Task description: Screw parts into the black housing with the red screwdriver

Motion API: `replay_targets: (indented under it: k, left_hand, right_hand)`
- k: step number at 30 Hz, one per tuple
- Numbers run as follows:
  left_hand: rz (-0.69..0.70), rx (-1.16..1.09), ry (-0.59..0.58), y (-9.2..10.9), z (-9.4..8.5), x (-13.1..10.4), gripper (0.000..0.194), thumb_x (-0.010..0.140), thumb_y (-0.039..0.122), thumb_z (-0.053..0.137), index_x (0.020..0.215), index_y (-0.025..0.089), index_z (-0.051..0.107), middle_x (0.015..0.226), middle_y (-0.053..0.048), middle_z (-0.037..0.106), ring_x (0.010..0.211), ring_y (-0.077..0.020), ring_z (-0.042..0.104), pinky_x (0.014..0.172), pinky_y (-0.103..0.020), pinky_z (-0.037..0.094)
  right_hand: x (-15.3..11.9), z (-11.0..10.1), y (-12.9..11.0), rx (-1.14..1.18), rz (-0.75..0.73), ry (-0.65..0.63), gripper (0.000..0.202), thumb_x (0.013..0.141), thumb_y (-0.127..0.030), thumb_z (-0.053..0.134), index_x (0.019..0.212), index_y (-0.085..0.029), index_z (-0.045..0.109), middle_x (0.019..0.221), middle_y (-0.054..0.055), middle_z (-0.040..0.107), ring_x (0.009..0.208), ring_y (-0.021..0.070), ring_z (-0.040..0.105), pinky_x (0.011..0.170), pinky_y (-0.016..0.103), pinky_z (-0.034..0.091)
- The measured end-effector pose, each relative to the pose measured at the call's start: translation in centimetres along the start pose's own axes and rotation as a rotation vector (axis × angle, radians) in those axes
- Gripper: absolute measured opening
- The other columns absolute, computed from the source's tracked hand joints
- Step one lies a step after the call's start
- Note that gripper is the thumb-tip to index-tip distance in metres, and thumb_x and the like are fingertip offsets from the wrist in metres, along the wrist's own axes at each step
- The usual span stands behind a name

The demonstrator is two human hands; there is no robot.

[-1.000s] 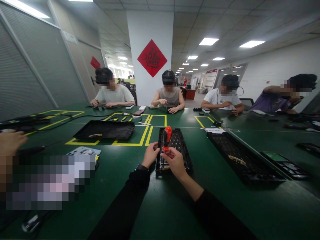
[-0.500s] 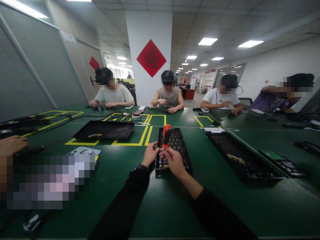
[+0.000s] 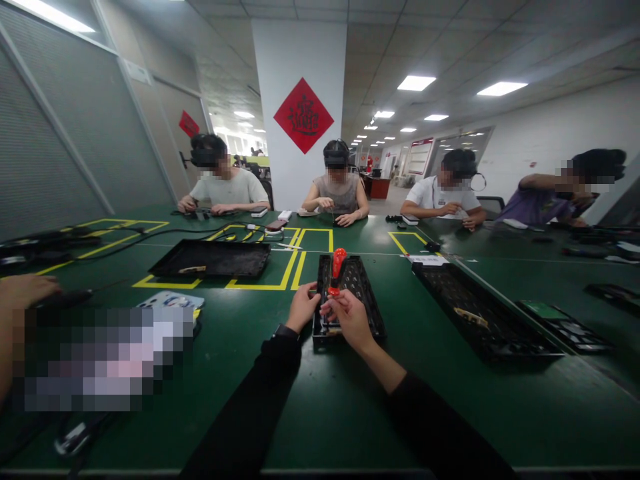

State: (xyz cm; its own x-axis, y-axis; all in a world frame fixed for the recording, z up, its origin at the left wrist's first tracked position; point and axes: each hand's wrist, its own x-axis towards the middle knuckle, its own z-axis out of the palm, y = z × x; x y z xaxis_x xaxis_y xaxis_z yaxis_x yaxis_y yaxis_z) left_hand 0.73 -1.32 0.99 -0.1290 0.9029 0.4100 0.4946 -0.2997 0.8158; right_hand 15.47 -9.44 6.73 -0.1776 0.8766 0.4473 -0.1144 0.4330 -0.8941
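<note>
In front of me on the green table is a narrow black plastic tray (image 3: pixel 371 308) with rows of small shiny bits inside. A red-and-black screwdriver (image 3: pixel 338 270) stands over it, handle up and leaning slightly right. My right hand (image 3: pixel 354 321) pinches it just below the handle; its tip is hidden from me. My left hand (image 3: pixel 301 308) grips the tray's left rim, fingers bent at the edge. A small tan piece lies at the tray's near end, partly behind my right hand.
Left stands a wide black tray (image 3: pixel 225 259); right, a long black tray (image 3: pixel 493 319) holding a tan piece, beside a green circuit board (image 3: pixel 547 311). A phone (image 3: pixel 170 301) and another person's hand (image 3: pixel 30 291) near a dark screwdriver are at left. Several people sit opposite.
The screwdriver's handle has shifted slightly right and now leans that way, with my right hand turning a little. My left hand stays at the tray's rim.
</note>
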Motion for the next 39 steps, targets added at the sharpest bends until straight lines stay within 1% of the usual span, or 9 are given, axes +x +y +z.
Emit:
replay_targets:
  k: [4, 8, 12, 17, 21, 25, 29, 34, 39]
  left_hand:
    - [-0.004, -0.009, -0.005, 0.2, -0.1, -0.1, 0.038, 0.071, 0.016, 0.057, 0.109, 0.012, 0.057, 0.101, -0.011, 0.061, 0.076, -0.0140, 0.059, 0.078, -0.032, 0.046]
    - [-0.023, -0.038, -0.017, 0.4, -0.2, -0.2, 0.040, 0.071, 0.019, 0.058, 0.110, 0.013, 0.056, 0.101, -0.010, 0.061, 0.077, -0.0144, 0.060, 0.077, -0.032, 0.047]
    - [-0.027, -0.032, -0.010, 0.4, 0.0, 0.0, 0.038, 0.070, 0.018, 0.058, 0.108, 0.014, 0.058, 0.102, -0.010, 0.061, 0.077, -0.0145, 0.059, 0.076, -0.031, 0.047]
    - [-0.025, -0.041, 0.001, 0.2, 0.0, 0.0, 0.035, 0.071, 0.017, 0.057, 0.106, 0.014, 0.059, 0.101, -0.010, 0.062, 0.077, -0.0145, 0.059, 0.077, -0.031, 0.047]
    - [-0.017, -0.028, -0.003, 0.3, -0.1, -0.1, 0.038, 0.071, 0.016, 0.056, 0.109, 0.013, 0.057, 0.103, -0.010, 0.061, 0.076, -0.0139, 0.059, 0.077, -0.031, 0.047]
    - [-0.032, -0.050, -0.004, 0.2, 0.0, -0.1, 0.039, 0.071, 0.017, 0.057, 0.109, 0.013, 0.057, 0.103, -0.010, 0.061, 0.075, -0.0135, 0.059, 0.076, -0.031, 0.047]
    - [-0.054, -0.085, -0.009, 0.3, 0.0, -0.2, 0.039, 0.071, 0.018, 0.059, 0.110, 0.013, 0.057, 0.103, -0.010, 0.061, 0.073, -0.0133, 0.059, 0.076, -0.031, 0.047]
    - [-0.059, -0.089, -0.005, 0.9, -0.3, -0.5, 0.040, 0.069, 0.019, 0.061, 0.108, 0.013, 0.058, 0.101, -0.010, 0.062, 0.076, -0.0147, 0.060, 0.077, -0.031, 0.047]
    - [-0.064, -0.098, -0.002, 1.2, -0.4, -0.5, 0.037, 0.069, 0.019, 0.061, 0.106, 0.014, 0.059, 0.099, -0.009, 0.063, 0.076, -0.0151, 0.060, 0.077, -0.031, 0.048]
  right_hand:
    - [0.1, -0.1, 0.0, -0.046, -0.018, -0.029, 0.025, 0.086, -0.037, 0.045, 0.091, -0.016, 0.056, 0.079, 0.005, 0.066, 0.067, 0.0135, 0.062, 0.054, 0.023, 0.050]
    - [0.2, -0.2, 0.3, -0.029, -0.007, -0.062, 0.028, 0.086, -0.039, 0.042, 0.093, -0.016, 0.055, 0.083, 0.006, 0.065, 0.064, 0.0126, 0.061, 0.050, 0.023, 0.052]
    - [0.3, -0.1, 0.4, 0.020, 0.023, -0.065, 0.027, 0.083, -0.039, 0.046, 0.095, -0.016, 0.055, 0.081, 0.005, 0.063, 0.064, 0.0123, 0.062, 0.050, 0.022, 0.052]
    - [0.2, 0.1, 0.5, 0.080, 0.050, -0.018, 0.026, 0.078, -0.035, 0.056, 0.095, -0.018, 0.047, 0.075, 0.002, 0.064, 0.061, 0.0132, 0.063, 0.050, 0.023, 0.052]
    - [0.1, 0.0, 0.5, 0.033, 0.033, -0.009, 0.021, 0.082, -0.036, 0.051, 0.089, -0.017, 0.049, 0.077, 0.004, 0.066, 0.063, 0.0137, 0.064, 0.050, 0.023, 0.051]
    - [0.0, -0.1, 0.2, -0.047, -0.017, 0.007, 0.021, 0.085, -0.036, 0.047, 0.089, -0.016, 0.053, 0.081, 0.006, 0.067, 0.067, 0.0146, 0.064, 0.052, 0.023, 0.049]
    - [0.0, -0.1, -0.1, -0.098, -0.046, -0.036, 0.023, 0.087, -0.035, 0.042, 0.091, -0.016, 0.056, 0.084, 0.006, 0.067, 0.068, 0.0143, 0.063, 0.054, 0.023, 0.048]
    - [0.1, -0.2, 0.2, -0.064, -0.056, -0.096, 0.022, 0.089, -0.033, 0.038, 0.092, -0.017, 0.053, 0.085, 0.006, 0.066, 0.067, 0.0126, 0.061, 0.052, 0.022, 0.047]
    - [0.1, -0.3, 0.2, -0.020, -0.040, -0.126, 0.020, 0.088, -0.033, 0.042, 0.094, -0.017, 0.052, 0.083, 0.005, 0.065, 0.065, 0.0120, 0.060, 0.052, 0.022, 0.047]
